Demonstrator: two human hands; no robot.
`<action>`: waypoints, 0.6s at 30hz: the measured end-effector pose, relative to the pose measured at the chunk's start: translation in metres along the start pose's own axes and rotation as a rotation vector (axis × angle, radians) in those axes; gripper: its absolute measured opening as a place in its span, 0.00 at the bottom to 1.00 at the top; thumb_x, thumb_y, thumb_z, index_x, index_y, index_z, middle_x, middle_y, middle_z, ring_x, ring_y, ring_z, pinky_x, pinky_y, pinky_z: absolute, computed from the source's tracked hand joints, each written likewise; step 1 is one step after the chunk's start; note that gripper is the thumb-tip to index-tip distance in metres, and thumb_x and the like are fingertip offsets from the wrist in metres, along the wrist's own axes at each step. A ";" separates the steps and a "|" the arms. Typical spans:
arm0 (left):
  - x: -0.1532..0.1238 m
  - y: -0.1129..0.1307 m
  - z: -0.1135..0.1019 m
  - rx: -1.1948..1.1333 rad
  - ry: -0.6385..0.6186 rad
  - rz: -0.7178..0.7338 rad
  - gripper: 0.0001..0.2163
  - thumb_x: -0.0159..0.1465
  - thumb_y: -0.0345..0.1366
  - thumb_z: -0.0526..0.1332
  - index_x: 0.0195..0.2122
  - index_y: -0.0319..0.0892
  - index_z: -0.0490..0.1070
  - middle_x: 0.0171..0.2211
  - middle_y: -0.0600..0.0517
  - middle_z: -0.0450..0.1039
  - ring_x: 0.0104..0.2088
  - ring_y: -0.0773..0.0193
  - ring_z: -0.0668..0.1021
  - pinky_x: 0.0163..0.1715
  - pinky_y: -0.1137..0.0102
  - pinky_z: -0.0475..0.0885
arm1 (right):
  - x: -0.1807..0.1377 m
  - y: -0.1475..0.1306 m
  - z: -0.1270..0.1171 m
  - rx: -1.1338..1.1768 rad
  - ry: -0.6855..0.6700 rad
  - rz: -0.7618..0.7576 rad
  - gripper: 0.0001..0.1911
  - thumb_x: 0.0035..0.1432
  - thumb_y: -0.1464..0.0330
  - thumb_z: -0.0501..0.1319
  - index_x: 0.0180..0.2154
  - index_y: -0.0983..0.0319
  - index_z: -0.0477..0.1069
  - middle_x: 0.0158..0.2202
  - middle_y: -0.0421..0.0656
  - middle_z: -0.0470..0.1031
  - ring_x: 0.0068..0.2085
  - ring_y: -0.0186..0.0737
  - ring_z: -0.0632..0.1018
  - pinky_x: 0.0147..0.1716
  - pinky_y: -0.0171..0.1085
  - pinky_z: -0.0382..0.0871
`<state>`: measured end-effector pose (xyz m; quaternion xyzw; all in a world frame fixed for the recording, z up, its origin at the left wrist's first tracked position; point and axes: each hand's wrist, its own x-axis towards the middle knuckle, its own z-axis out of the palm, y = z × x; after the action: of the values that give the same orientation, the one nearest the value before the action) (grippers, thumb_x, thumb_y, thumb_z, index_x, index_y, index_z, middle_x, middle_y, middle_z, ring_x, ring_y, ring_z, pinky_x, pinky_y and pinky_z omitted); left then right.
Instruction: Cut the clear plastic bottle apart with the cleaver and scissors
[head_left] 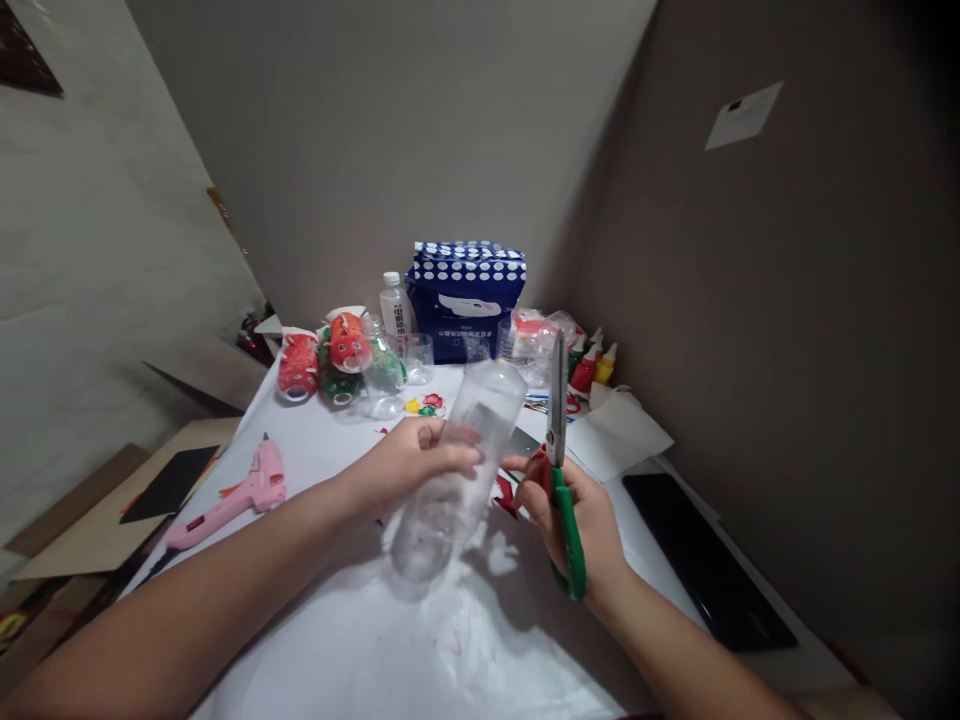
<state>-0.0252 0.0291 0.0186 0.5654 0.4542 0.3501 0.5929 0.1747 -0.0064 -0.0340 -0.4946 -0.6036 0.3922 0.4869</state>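
My left hand (424,455) is closed round a clear plastic bottle (465,470), which it holds tilted above the white-covered table (360,640). Motion blurs the bottle, so its cut edges, if any, cannot be made out. In my right hand (574,510) is a pair of green-handled scissors (559,430), blades pointing up and seemingly together. The scissors are just right of the bottle, apart from it. Below and between the hands, dark red scraps (506,495) lie on the table.
A pink glue gun (259,485) lies on the left. Red and green painted bottle figures (298,365) stand behind it. Further back are a blue bag (469,310), a labelled bottle (394,305) and paint bottles (585,370). A black flat object (705,560) lies on the right.
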 end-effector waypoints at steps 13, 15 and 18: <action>-0.002 0.028 -0.033 0.088 0.340 0.231 0.18 0.53 0.48 0.63 0.36 0.38 0.76 0.34 0.46 0.80 0.35 0.59 0.75 0.30 0.69 0.63 | 0.009 0.015 -0.012 -0.067 -0.310 -0.058 0.12 0.51 0.59 0.61 0.35 0.59 0.66 0.43 0.48 0.77 0.40 0.46 0.78 0.37 0.40 0.72; -0.003 0.030 -0.037 0.109 0.363 0.250 0.18 0.53 0.49 0.62 0.35 0.38 0.76 0.35 0.46 0.80 0.36 0.58 0.75 0.31 0.69 0.63 | 0.007 0.014 -0.014 -0.146 -0.321 -0.070 0.14 0.49 0.62 0.62 0.38 0.58 0.65 0.45 0.46 0.77 0.41 0.46 0.77 0.37 0.39 0.70; -0.005 0.033 -0.041 0.149 0.366 0.298 0.16 0.54 0.48 0.62 0.33 0.39 0.76 0.34 0.48 0.79 0.34 0.60 0.74 0.30 0.70 0.63 | 0.005 0.011 -0.015 -0.264 -0.343 -0.109 0.18 0.49 0.63 0.62 0.42 0.57 0.62 0.40 0.43 0.76 0.37 0.44 0.75 0.35 0.38 0.68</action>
<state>-0.0624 0.0428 0.0543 0.5955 0.4902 0.4960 0.3989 0.1917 0.0003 -0.0400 -0.4466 -0.7496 0.3614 0.3287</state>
